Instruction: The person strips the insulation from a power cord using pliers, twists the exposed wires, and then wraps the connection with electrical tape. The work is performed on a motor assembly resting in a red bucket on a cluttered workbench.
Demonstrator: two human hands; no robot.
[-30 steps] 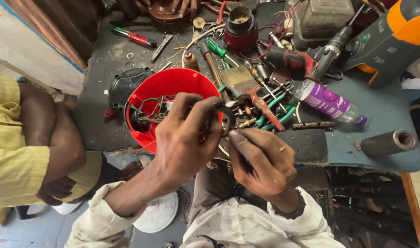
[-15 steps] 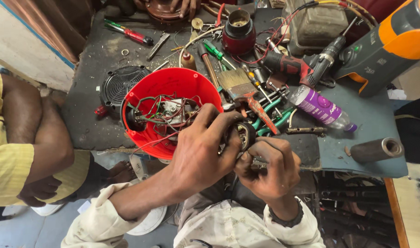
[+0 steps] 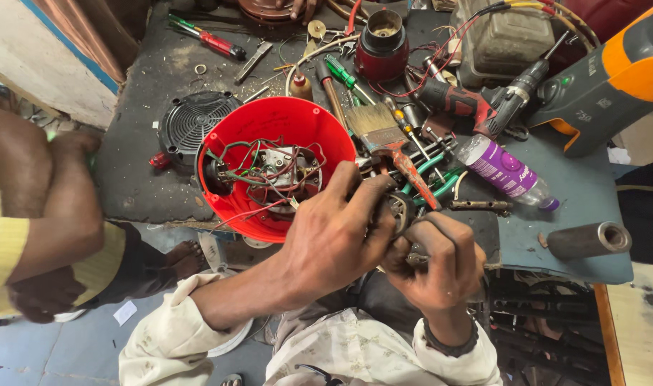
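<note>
My left hand (image 3: pixel 333 232) and my right hand (image 3: pixel 433 261) are both closed around a small dark round motor part (image 3: pixel 400 211), held between them just above the near edge of the workbench (image 3: pixel 140 179). Fingers cover most of the part. Right beside my left hand sits a red plastic appliance housing (image 3: pixel 269 125), open side up, with coloured wires and a small switch block (image 3: pixel 280 168) inside it.
A paintbrush (image 3: pixel 387 139), screwdrivers (image 3: pixel 212 39), a cordless drill (image 3: pixel 476 100), a purple bottle (image 3: pixel 501 171), a black fan grille (image 3: pixel 190 121), a metal tube (image 3: pixel 587 239) and a maroon cup (image 3: pixel 383 43) crowd the bench. Another person's arm and yellow sleeve (image 3: pixel 33 229) are at left.
The view has shifted so the red housing and bench sit a little lower and to the right. My hands stay together on the motor part, with my fingers re-gripped around it.
</note>
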